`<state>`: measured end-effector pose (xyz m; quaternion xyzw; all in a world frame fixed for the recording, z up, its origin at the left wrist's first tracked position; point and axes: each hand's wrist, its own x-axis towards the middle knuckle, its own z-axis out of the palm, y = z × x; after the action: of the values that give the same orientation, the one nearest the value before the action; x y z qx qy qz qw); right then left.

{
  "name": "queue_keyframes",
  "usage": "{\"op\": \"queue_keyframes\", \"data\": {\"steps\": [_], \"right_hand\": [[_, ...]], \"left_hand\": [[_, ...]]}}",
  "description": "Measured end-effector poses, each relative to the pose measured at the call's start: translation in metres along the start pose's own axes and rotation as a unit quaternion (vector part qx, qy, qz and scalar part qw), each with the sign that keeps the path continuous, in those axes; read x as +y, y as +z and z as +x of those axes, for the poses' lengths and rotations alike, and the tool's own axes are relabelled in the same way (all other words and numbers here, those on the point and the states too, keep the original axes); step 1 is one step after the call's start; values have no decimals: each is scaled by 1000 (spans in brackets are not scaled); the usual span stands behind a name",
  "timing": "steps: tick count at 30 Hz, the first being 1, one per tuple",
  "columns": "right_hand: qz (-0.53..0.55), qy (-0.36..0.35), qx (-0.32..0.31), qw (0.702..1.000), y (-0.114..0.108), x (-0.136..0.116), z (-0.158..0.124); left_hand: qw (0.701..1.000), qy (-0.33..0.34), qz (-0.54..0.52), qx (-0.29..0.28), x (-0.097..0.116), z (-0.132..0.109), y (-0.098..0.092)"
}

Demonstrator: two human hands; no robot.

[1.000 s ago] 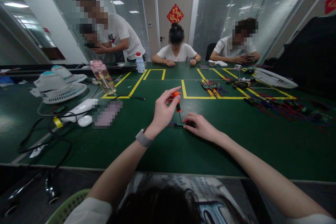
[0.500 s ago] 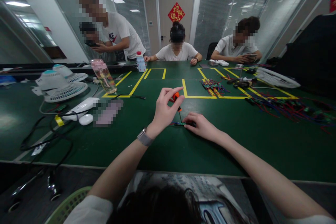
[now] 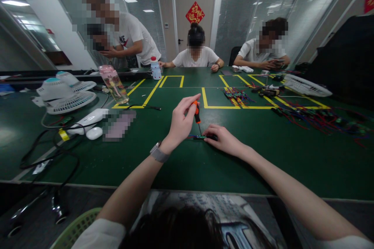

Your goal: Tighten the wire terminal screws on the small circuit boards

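My left hand [image 3: 183, 118] has its fingers closed around the top of an orange and black screwdriver [image 3: 197, 116]. The screwdriver stands nearly upright, its tip down on a small green circuit board [image 3: 200, 137] lying on the green table [image 3: 233, 175]. From the right, my right hand [image 3: 220, 139] rests on the table and pinches the board's right end, where a black part [image 3: 215, 137] shows beside the fingers. Thin coloured wires run out from the board's left end.
Left of my hands lie a white mouse [image 3: 94, 133], a blurred flat object [image 3: 119, 125], cables, a pink-lidded bottle [image 3: 113, 85] and white fans [image 3: 71, 101]. Wired boards [image 3: 324, 118] spread at the right. Three people [image 3: 195, 52] are across the table.
My left fingers have drawn together on the screwdriver's handle, which now stands more upright. My right hand has hardly moved. The view has shifted slightly.
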<state>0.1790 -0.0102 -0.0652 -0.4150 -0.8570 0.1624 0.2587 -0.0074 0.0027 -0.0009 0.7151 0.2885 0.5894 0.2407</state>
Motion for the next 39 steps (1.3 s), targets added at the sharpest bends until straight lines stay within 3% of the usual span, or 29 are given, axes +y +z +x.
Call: {"op": "queue_keyframes", "data": {"steps": [3, 7, 11, 13, 16, 19, 23, 29, 34, 39], "right_hand": [[-4, 0, -3, 1000, 0, 1, 0], [-10, -4, 0, 1000, 0, 1, 0], [-6, -4, -2, 1000, 0, 0, 0], [-7, -4, -2, 1000, 0, 0, 0], [-13, -4, 0, 1000, 0, 0, 0], [-13, -4, 1, 1000, 0, -2, 0], [-10, -2, -1, 1000, -1, -3, 0], [-19, 1, -4, 1000, -2, -3, 0], [-12, -2, -1, 1000, -1, -2, 0], [-16, -4, 2, 1000, 0, -1, 0]], "left_hand": [[999, -19, -24, 16, -2, 0, 1], [998, 21, 58, 32, -1, -1, 1], [999, -21, -38, -16, 0, -2, 2], [997, -46, -69, -5, 0, -3, 4], [999, -12, -5, 37, 1, -4, 5], [998, 32, 47, 25, 3, -4, 4], [1000, 23, -7, -16, 5, -3, 3], [996, 49, 69, 19, 5, -2, 1], [1000, 3, -10, -3, 2, -1, 1], [999, 17, 37, 32, 2, 0, 2]]}}
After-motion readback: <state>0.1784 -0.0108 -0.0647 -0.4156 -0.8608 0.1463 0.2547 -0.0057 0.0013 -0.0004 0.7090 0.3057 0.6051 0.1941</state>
